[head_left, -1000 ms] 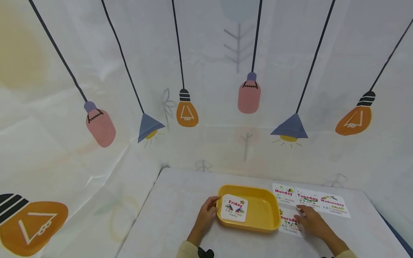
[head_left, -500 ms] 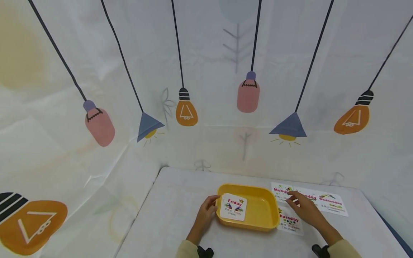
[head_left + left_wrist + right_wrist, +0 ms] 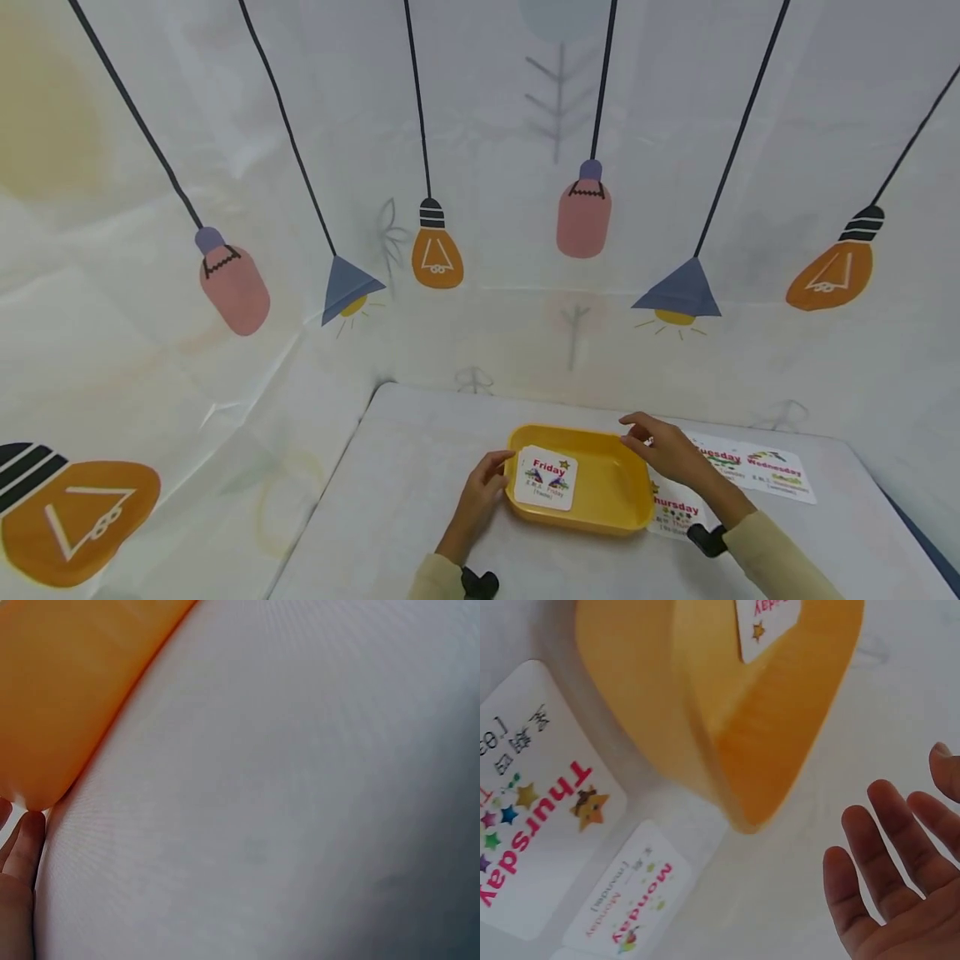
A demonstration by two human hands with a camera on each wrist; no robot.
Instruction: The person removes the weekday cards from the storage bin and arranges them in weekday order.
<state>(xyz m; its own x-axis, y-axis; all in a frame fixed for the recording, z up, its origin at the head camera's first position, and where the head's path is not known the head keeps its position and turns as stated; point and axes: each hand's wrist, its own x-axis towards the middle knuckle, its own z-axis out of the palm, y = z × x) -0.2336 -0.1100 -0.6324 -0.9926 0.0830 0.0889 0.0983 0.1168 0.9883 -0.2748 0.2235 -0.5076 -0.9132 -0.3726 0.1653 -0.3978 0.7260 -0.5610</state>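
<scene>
A yellow tray stands on the white table with a white card marked Friday in its left part. My left hand touches the tray's left rim; in the left wrist view its fingertips meet the tray's wall. Above the tray's far right corner is my right hand, holding nothing, its fingers spread and apart from the tray in the right wrist view. A Monday card lies beside the tray, covered by the hand in the head view. The Thursday card lies at the tray's right side.
Cards marked Tuesday and Wednesday lie in a row at the table's back right. The white table meets a wall sheet printed with hanging lamps behind it.
My right hand has moved left and away from me, from beside the Thursday card, across the Monday card, to the tray's far right corner. The left hand stays at the tray's rim.
</scene>
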